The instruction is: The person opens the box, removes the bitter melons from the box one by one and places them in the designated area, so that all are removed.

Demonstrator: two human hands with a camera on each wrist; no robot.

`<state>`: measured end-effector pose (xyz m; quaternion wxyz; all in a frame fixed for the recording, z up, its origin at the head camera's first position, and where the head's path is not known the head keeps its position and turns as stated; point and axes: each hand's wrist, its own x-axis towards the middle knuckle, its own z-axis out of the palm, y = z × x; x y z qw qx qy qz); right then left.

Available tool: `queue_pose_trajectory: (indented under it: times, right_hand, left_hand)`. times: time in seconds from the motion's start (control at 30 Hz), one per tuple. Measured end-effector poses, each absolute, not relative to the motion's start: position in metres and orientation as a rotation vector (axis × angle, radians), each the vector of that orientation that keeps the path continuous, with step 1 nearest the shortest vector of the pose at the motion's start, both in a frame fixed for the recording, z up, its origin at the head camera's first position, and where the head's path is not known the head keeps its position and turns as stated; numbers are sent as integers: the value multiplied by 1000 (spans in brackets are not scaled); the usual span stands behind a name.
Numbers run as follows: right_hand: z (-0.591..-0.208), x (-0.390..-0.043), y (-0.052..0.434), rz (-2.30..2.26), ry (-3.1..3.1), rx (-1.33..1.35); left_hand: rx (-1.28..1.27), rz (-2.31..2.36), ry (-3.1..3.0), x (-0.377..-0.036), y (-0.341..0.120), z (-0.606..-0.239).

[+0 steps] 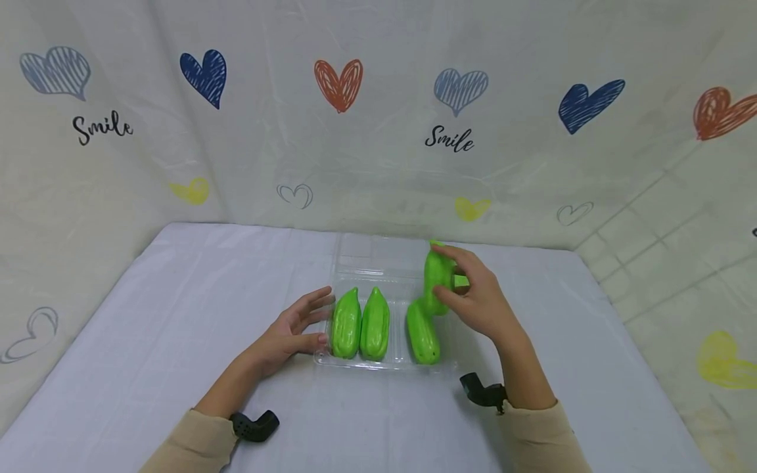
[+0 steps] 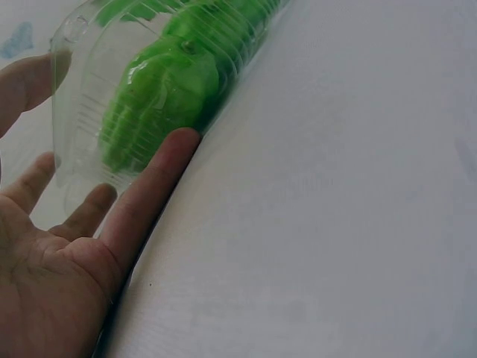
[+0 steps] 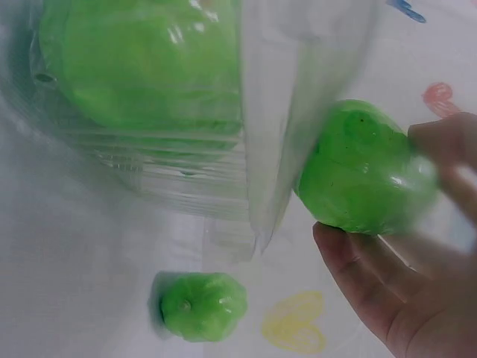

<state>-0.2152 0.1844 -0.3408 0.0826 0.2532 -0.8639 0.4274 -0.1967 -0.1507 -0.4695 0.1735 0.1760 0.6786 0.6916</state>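
Note:
A clear plastic tray [image 1: 324, 358] lies at the table's middle with three green peppers in it, side by side [image 1: 345, 325] [image 1: 375, 324] [image 1: 422, 335]. My right hand [image 1: 467, 289] grips a fourth green pepper [image 1: 436, 276] upright over the tray's far right end; the right wrist view shows that pepper [image 3: 365, 168] between thumb and fingers [image 3: 373, 291], beside the tray wall [image 3: 298, 112]. My left hand [image 1: 307, 322] rests with straight fingers [image 2: 149, 194] against the tray's left side [image 2: 82, 112]. One more pepper [image 3: 201, 306] lies loose on the cloth behind the tray.
The tray's clear lid [image 1: 378, 253] lies open toward the back. A white cloth [image 1: 177, 315] covers the table, with bare room left and right of the tray. A curtain with hearts and "Smile" [image 1: 449, 139] hangs close behind.

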Motion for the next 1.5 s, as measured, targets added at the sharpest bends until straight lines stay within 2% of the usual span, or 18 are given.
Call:
queue_pose_trajectory:
  times: [1.5]
  right_hand:
    - [-347,-228,220,1289,-2578,545]
  left_hand:
    - [518,1959,1930,-197,-150,-470]
